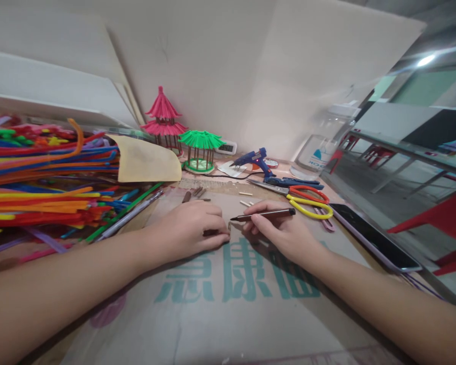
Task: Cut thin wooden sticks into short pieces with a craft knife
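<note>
In my right hand is a brown marker pen, held in a writing grip with its dark tip pointing left. Across from it, my left hand is closed, thumb and forefinger pinching a short thin stick. The pen tip is right beside that stick; whether they touch, I cannot tell. Beyond my left hand lie several short brown sticks. Pale uncoloured sticks are scattered just past my right fingers. Both hands rest over a sheet with large green characters.
Bundles of colourful pipe cleaners fill the left side. At the back stand a pink-roofed pagoda and a green-roofed pavilion. A blue glue gun, scissors, a phone and a clear plastic jug are on the right.
</note>
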Tool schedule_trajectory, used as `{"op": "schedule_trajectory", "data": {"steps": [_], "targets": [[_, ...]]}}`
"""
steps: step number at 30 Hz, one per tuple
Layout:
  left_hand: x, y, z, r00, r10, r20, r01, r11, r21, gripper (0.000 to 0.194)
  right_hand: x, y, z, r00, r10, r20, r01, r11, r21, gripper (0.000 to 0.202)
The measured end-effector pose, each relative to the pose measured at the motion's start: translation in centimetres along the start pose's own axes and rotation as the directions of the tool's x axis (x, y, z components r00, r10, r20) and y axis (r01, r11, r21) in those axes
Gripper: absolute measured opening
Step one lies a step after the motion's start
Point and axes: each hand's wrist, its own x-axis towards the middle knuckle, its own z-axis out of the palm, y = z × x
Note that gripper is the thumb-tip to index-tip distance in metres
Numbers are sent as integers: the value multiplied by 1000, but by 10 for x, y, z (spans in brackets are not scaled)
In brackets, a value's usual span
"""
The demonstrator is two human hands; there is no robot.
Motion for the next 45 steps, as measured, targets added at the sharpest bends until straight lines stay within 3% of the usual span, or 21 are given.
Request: {"op": "schedule_trajectory", "data": {"steps": [9,21,32,39,45], "targets": [[-1,0,1,999,53,1,-53,998,46,19,-2,0,0,997,57,55,-61,996,70,20],[-1,0,-2,1000,4,19,-4,1000,-5,22,-1,-1,2,996,70,47,-75,991,108,23],[-2,0,-2,1000,4,12,-4,1000,-27,24,-2,-2,-3,995,68,71,-67,998,-16,15],[-1,0,-2,1000,-3,23,3,1000,-23,25,-1,0,1,996,71,46,-76,992,106,25],[-1,0,-1,1000,-3,19,3,1000,-23,23,0,-1,1,995,82,47,-87,990,110,26]]}}
